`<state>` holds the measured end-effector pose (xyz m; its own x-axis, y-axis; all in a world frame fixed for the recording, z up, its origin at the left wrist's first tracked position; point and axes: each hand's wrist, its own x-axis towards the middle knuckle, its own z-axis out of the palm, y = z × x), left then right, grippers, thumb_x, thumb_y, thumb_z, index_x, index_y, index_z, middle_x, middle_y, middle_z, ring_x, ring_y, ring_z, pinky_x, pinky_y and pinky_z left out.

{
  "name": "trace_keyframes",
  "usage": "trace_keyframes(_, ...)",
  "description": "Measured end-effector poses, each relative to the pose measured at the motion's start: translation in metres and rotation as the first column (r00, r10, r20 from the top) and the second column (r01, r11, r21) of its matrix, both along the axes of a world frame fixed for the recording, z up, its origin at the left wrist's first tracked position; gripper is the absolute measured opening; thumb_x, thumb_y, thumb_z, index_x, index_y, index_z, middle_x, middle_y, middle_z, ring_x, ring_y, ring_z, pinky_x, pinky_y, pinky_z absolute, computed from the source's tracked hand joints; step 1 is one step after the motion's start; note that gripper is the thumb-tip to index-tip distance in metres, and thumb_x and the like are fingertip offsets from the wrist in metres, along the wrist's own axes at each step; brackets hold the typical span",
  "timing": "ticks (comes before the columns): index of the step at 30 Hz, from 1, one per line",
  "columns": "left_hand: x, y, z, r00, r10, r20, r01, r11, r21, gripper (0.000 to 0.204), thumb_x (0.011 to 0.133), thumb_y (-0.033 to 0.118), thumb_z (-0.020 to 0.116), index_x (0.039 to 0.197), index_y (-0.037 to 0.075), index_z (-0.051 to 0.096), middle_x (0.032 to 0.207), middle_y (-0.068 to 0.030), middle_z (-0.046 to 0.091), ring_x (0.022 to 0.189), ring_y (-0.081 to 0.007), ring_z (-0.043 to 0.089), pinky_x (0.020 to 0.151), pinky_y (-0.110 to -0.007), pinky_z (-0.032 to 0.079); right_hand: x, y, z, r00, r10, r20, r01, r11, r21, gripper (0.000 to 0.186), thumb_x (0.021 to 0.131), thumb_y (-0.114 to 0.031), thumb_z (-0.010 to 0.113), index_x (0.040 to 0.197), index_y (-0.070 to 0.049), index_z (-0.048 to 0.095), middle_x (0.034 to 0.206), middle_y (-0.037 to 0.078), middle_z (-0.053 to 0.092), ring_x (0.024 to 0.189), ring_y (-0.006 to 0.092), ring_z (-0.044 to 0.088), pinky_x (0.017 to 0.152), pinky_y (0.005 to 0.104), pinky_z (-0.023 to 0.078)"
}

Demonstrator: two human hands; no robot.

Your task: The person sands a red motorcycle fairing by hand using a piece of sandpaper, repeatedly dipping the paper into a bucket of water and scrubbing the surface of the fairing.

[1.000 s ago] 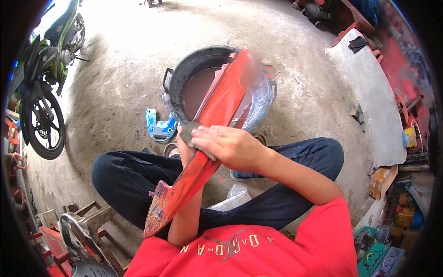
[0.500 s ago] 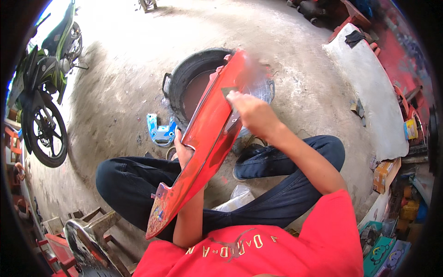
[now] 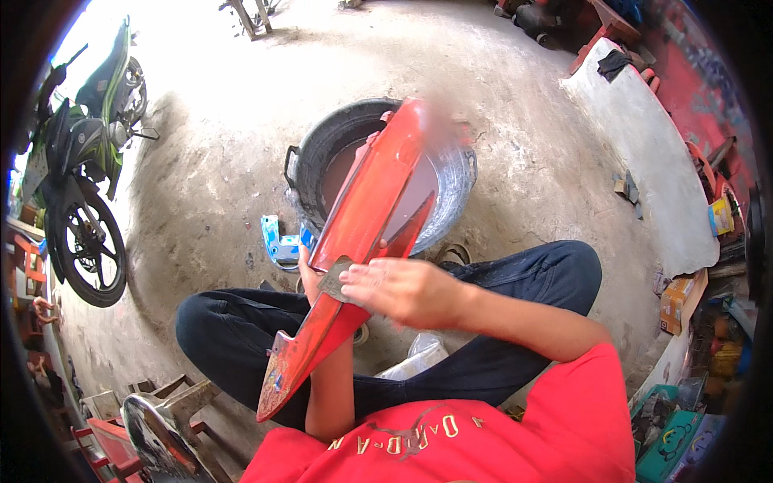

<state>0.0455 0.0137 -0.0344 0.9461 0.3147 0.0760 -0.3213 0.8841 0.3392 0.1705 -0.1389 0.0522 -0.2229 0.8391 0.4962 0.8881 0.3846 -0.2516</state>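
One long red panel (image 3: 354, 249), glossy moulded plastic, tapering to a point at its lower end and blurred at its upper tip; it stands slanted in front of the seated person, above the lap and over the basin. One left hand (image 3: 310, 270), mostly hidden behind the panel, fingers wrapped round its left edge and gripping it. One right hand (image 3: 398, 288), fingers bent and pressed flat on a small grey abrasive pad (image 3: 332, 282) against the panel's face. Half a second ago this hand lay higher, near the panel's upper end; it now sits at mid-length.

One black rubber tyre (image 3: 338, 153) on the floor, ringing one round metal basin (image 3: 447, 193) of brownish water. One blue plastic part (image 3: 282, 241) lies just beside the tyre on rough, stained concrete. One green and black motorcycle (image 3: 80, 177) stands well apart at the left. One pale slab (image 3: 652, 153) leans at the right.
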Motion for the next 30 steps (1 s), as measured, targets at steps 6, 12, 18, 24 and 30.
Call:
trace_keyframes(6, -0.003, 0.0, -0.009, 0.996, 0.084, 0.023, -0.075, 0.964, -0.254, 0.083, 0.103, 0.064, 0.028, 0.147, -0.005, 0.044, 0.144, -0.0253, 0.054, 0.127, -0.0397, 0.058, 0.113, -0.054, 0.041, 0.068, 0.019, -0.019, 0.917, -0.399, -0.004, 0.395, 0.91, -0.123, 0.04, 0.091, -0.007, 0.054, 0.129, 0.0, 0.061, 0.129, 0.021, 0.066, 0.117, 0.0331, 0.066, 0.102, 0.0415, 0.053)
trace_keyframes(12, -0.005, 0.007, -0.022, 0.996, 0.084, 0.04, -0.066, 0.943, -0.325, 0.078, 0.104, 0.061, 0.03, 0.146, -0.003, 0.047, 0.144, -0.024, 0.054, 0.129, -0.0372, 0.057, 0.114, -0.053, 0.04, 0.049, 0.03, -0.013, 0.983, -0.171, 0.064, 0.171, 0.985, 0.016, 0.039, 0.091, -0.011, 0.058, 0.128, -0.001, 0.062, 0.126, 0.02, 0.068, 0.114, 0.0319, 0.068, 0.1, 0.0425, 0.054)
trace_keyframes(18, -0.007, 0.013, -0.045, 0.994, 0.105, -0.007, -0.1, 0.925, -0.366, 0.081, 0.102, 0.065, 0.033, 0.141, -0.003, 0.053, 0.141, -0.0243, 0.057, 0.127, -0.0353, 0.059, 0.114, -0.051, 0.041, 0.018, 0.03, -0.009, 0.992, -0.071, 0.105, 0.068, 0.997, 0.031, 0.036, 0.094, -0.015, 0.055, 0.124, 0.003, 0.064, 0.126, 0.02, 0.068, 0.119, 0.0314, 0.066, 0.103, 0.041, 0.053)
trace_keyframes(24, 0.008, -0.007, -0.006, 0.996, 0.008, 0.087, 0.018, 0.954, -0.299, 0.08, 0.102, 0.064, 0.031, 0.14, -0.003, 0.053, 0.141, -0.0233, 0.057, 0.127, -0.0354, 0.059, 0.114, -0.05, 0.041, 0.087, 0.04, -0.019, 0.928, -0.363, -0.08, 0.351, 0.927, -0.136, 0.047, 0.084, -0.01, 0.065, 0.129, 0.001, 0.06, 0.131, 0.022, 0.064, 0.121, 0.0343, 0.063, 0.105, 0.0417, 0.05)
trace_keyframes(30, -0.004, -0.001, -0.043, 0.94, 0.085, 0.33, 0.04, 0.935, -0.354, 0.075, 0.103, 0.063, 0.031, 0.136, 0.0, 0.057, 0.136, -0.0209, 0.061, 0.122, -0.034, 0.062, 0.112, -0.047, 0.044, -0.001, 0.024, 0.003, 0.995, -0.04, 0.093, 0.041, 0.999, -0.007, 0.038, 0.092, -0.01, 0.055, 0.129, 0.0, 0.062, 0.131, 0.017, 0.066, 0.124, 0.0304, 0.063, 0.107, 0.0455, 0.049)
